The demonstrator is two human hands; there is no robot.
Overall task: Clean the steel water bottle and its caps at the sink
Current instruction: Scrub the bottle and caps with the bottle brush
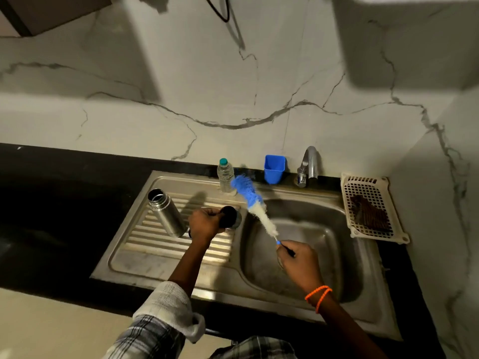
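A: Start closest. What are the hands doing?

B: The right hand (300, 260), with orange bands at the wrist, is curled round the thin handle of a brush (255, 206). It holds the brush over the basin (337, 255), head pointing up and away to the left. The bristles are white near the hand and blue at the far tip.

A: And the left hand?

B: The left hand (204, 225) grips a cap (230, 216), fingers wrapped round it, above the ribbed drainboard (155, 244) right at the basin's edge. The cap looks dark with a steel rim and faces the brush; the two stay apart.

A: Where is the bottle?

B: The bottle (167, 212) stands on the drainboard just left of the left hand, not touching it. It is plain brushed steel, open at the top with a threaded neck, and appears to lean in this wide view.

A: Any writing on it?

B: None I can read, on it or anything else.

A: Farther back?

B: A clear plastic bottle (225, 174) with a green lid stands at the sink's rear rim, behind the brush tip. Right of it come a blue cup (274, 169) and the tap (308, 164). A white basket (373, 206) holding a dark scrubber (369, 212) sits on the counter right of the basin.
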